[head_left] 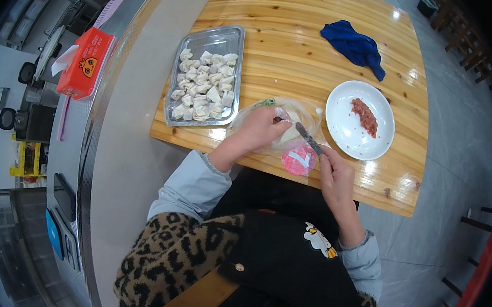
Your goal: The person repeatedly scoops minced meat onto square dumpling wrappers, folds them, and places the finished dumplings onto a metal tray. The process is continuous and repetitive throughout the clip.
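The left hand (pixel 258 130) cups a wrapper (pixel 290 133) above the counter (pixel 291 51) edge; the right hand (pixel 335 175) grips a spatula (pixel 308 139) touching it, between tray (pixel 234 69) and plate (pixel 346 125).

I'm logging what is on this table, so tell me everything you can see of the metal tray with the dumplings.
The rectangular silver metal tray lies flat on the left part of the pale wooden table, its long side running away from the person. It looks like thin shiny steel with a raised rim and rounded corners. Small pale folded dumplings fill most of it in rough rows, leaving a bare strip at the far end. Neither of the hands touches it; the left hand is nearest, just right of its near corner.
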`<state>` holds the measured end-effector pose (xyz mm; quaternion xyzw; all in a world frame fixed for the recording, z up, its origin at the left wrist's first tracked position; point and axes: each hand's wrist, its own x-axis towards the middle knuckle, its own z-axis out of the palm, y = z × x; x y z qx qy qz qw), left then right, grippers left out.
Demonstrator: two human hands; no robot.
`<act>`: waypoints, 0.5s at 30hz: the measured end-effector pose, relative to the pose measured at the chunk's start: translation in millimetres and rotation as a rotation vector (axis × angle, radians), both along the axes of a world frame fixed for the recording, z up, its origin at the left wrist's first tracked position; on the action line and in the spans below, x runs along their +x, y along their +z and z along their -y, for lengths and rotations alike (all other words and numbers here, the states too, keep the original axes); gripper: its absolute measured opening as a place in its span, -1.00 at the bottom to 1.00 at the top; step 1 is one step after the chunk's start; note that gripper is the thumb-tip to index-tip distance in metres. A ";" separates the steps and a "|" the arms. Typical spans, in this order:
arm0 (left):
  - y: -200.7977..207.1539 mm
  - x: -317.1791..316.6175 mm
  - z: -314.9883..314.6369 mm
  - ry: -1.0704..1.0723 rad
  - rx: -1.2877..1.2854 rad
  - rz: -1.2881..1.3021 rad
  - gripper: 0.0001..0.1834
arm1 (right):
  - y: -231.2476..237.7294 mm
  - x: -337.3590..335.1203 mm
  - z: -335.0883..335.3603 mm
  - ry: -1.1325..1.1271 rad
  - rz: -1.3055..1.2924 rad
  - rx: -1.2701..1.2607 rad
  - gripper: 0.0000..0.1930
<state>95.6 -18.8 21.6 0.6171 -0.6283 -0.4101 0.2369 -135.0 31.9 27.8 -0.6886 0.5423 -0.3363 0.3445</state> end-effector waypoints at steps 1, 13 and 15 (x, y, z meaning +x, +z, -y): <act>2.2 2.5 -1.0 0.025 -0.031 -0.027 -0.71 | -1.8 2.6 1.7 0.021 -0.007 -0.004 -0.80; 35.3 23.8 -3.7 0.111 0.386 -1.625 -0.56 | 13.5 -25.9 -3.1 -0.047 0.029 -0.144 -0.80; 24.1 0.5 -8.5 0.108 0.459 -1.612 -0.54 | 20.8 -50.5 6.8 -0.156 -0.072 -0.297 -0.78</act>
